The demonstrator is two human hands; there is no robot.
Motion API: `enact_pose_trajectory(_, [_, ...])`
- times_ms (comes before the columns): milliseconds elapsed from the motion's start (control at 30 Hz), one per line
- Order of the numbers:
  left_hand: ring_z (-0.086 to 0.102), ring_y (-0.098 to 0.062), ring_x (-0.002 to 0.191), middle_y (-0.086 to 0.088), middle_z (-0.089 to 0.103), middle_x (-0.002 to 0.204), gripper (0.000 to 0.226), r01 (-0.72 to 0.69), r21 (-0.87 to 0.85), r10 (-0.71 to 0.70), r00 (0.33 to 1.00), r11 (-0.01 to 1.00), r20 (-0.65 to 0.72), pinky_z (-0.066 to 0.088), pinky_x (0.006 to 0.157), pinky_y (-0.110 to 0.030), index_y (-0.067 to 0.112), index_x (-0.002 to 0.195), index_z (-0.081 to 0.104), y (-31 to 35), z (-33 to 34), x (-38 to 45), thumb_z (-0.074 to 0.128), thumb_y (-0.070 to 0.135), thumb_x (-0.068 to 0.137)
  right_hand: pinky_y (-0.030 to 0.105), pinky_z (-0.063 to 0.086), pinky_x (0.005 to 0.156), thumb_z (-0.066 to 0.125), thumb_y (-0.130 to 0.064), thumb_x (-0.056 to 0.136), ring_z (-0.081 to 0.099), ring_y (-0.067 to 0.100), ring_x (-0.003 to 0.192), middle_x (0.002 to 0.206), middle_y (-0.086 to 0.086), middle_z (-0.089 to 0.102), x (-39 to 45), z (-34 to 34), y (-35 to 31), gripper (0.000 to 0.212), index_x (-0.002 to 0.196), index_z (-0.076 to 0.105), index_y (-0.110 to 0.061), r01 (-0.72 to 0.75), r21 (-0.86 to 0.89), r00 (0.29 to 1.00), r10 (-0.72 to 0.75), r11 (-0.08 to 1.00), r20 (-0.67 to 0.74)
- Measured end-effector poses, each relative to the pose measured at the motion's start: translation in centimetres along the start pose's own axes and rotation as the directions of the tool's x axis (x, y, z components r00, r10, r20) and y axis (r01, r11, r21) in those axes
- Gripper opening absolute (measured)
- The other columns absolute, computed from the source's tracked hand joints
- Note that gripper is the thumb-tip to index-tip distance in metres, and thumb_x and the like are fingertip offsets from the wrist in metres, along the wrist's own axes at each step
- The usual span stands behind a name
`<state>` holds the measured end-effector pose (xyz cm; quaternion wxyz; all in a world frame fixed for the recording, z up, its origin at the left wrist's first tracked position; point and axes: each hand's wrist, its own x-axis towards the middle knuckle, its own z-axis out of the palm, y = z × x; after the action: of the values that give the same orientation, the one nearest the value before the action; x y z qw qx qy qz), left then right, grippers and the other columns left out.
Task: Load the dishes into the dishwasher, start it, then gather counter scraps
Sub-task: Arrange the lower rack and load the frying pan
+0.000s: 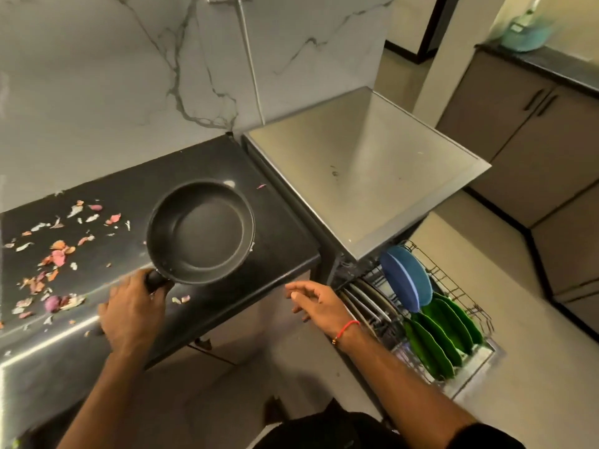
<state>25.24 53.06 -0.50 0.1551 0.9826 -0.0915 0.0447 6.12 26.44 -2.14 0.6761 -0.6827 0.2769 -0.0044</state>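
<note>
Here we look down on a black tabletop (pixel 275 228) set against a white marble wall (pixel 97 76). Our left hand (pixel 133 311) grips the handle (pixel 155 280) of a black frying pan (pixel 201 231); the pan's round bowl sits at about 1 o'clock from that hand, over the middle of the tabletop. We cannot tell whether the pan rests on the surface or is lifted just off it.

Our right hand (pixel 316 303) hangs in the air off the tabletop's front edge, at 3 o'clock from the left hand, its fingers loosely spread and holding nothing. A red thread bracelet (pixel 348 328) circles that wrist.

Onion-skin scraps (pixel 55 254), pink, orange and white, lie scattered at 9 o'clock from the pan, across the left of the tabletop. One small scrap (pixel 261 186) lies alone at the pan's 1 o'clock.

At 3 o'clock from the pan stands the dishwasher (pixel 366 176), steel-topped, with its lower rack (pixel 453 286) pulled out toward 5 o'clock. In the rack stand steel plates (pixel 363 303), a blue plate (pixel 405 277) and a row of green plates (pixel 444 328), all on edge.

No brand, label or writing can be read anywhere.
</note>
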Motion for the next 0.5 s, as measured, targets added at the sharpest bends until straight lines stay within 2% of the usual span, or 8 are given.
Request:
enact_pose_trajectory(67, [0.062,-0.043,0.097,-0.017,0.068,0.107,0.028,0.043,-0.184,-0.036,0.998,0.982,0.042,0.049,0.076,-0.051,0.021,0.111,0.062,2.6,0.1,-2.5,0.07,0.04,0.091,0.027,0.049,0.066,0.058,-0.016,0.096,0.063,0.013,0.081,0.108,0.012,0.07,-0.8,-0.4,1.1,0.021,0.114,0.068,-0.02,-0.026,0.001,0.999,0.026,1.0,0.03])
enact_pose_trajectory(133, [0.064,-0.04,0.101,-0.012,0.069,0.108,0.029,0.079,-0.308,-0.049,0.993,0.948,0.103,0.052,0.077,-0.049,0.028,0.109,0.06,5.8,0.1,-5.6,0.07,0.047,0.089,0.026,0.048,0.066,0.061,-0.02,0.095,0.063,0.014,0.083,0.11,0.017,0.068,-1.8,-0.9,1.7,0.023,0.117,0.067,-0.02,-0.023,0.023,0.996,0.021,0.999,0.087])
enact_pose_trajectory(267, [0.067,-0.036,0.1,-0.007,0.073,0.105,0.034,0.046,-0.374,0.028,0.982,0.926,0.189,0.055,0.075,-0.046,0.033,0.11,0.058,12.5,0.8,-12.7,0.074,0.05,0.084,0.016,0.048,0.071,0.066,-0.019,0.092,0.061,0.008,0.091,0.113,0.004,0.067,-4.3,-3.5,2.2,0.041,0.132,0.055,-0.012,0.008,0.135,0.971,-0.04,0.991,0.238])
enact_pose_trajectory(300, [0.068,-0.035,0.099,-0.005,0.073,0.105,0.035,0.037,-0.364,0.048,0.974,0.931,0.221,0.055,0.074,-0.045,0.034,0.11,0.057,13.9,1.1,-14.5,0.074,0.05,0.083,0.018,0.049,0.072,0.068,-0.019,0.091,0.061,0.009,0.092,0.11,0.003,0.066,-4.9,-4.3,2.1,0.042,0.13,0.055,-0.008,0.012,0.163,0.965,-0.055,0.987,0.258])
enact_pose_trajectory(367, [0.068,-0.032,0.097,-0.001,0.072,0.103,0.035,0.022,-0.328,0.072,0.96,0.945,0.271,0.054,0.074,-0.043,0.035,0.109,0.055,17.0,2.3,-18.3,0.071,0.054,0.084,0.027,0.053,0.074,0.073,-0.034,0.086,0.064,0.015,0.095,0.104,0.003,0.069,-6.3,-6.8,2.7,0.044,0.121,0.061,-0.01,0.018,0.169,0.961,-0.063,0.986,0.268])
enact_pose_trajectory(433, [0.068,-0.028,0.091,0.004,0.07,0.096,0.033,0.024,-0.329,0.084,0.947,0.944,0.31,0.05,0.069,-0.038,0.033,0.106,0.054,20.5,3.6,-22.3,0.069,0.053,0.085,0.035,0.056,0.076,0.073,-0.038,0.083,0.067,0.017,0.095,0.101,-0.001,0.072,-7.9,-10.2,4.1,0.036,0.112,0.068,-0.017,0.007,0.16,0.97,-0.046,0.987,0.238])
enact_pose_trajectory(500, [0.065,-0.012,0.082,0.012,0.065,0.092,0.029,0.06,-0.418,0.104,0.927,0.906,0.359,0.045,0.062,-0.03,0.031,0.104,0.054,24.0,5.2,-26.3,0.071,0.046,0.087,0.034,0.058,0.074,0.069,-0.022,0.09,0.069,0.014,0.083,0.092,-0.003,0.073,-9.4,-13.6,6.6,0.018,0.107,0.069,-0.017,-0.032,0.253,0.982,-0.018,0.967,0.189])
